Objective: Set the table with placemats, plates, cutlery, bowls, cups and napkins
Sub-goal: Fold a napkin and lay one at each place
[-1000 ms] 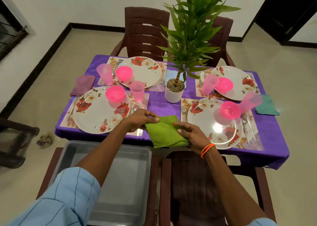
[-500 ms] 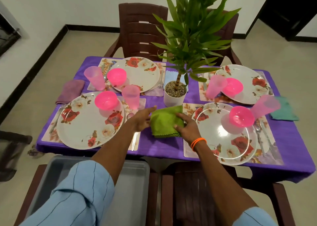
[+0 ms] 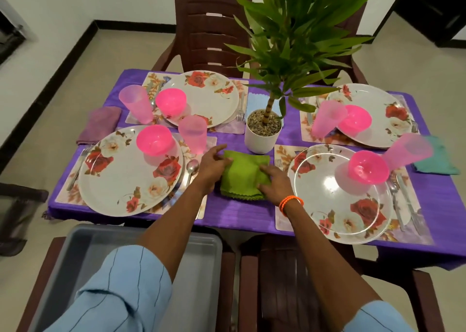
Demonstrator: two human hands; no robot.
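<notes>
Head-camera view: both forearms are stretched forward over the purple tablecloth [image 3: 242,213], and both hands are laid on a folded green napkin [image 3: 243,173] that lies flat on the cloth between them. The left hand [image 3: 211,169] is set at the napkin's left edge, its fingers loosely spread and its fingertips touching the cloth's upper corner; nothing is gripped. The right hand [image 3: 273,183], with orange bands at the wrist, is pressed flat on the napkin's right half, fingers fairly straight. Just beyond the hands a white plant pot [image 3: 262,140] is stood, close to the napkin's far edge, and its leaves hide part of the far chairs. To the left of the left hand a spoon [image 3: 191,168], a pink cup [image 3: 193,134] and a floral plate [image 3: 131,173] are seen; to the right of the right hand another floral plate [image 3: 338,195] bears a pink bowl [image 3: 369,168]. Nearer than the hands, a grey tray [image 3: 199,268] is rested on a chair.
</notes>
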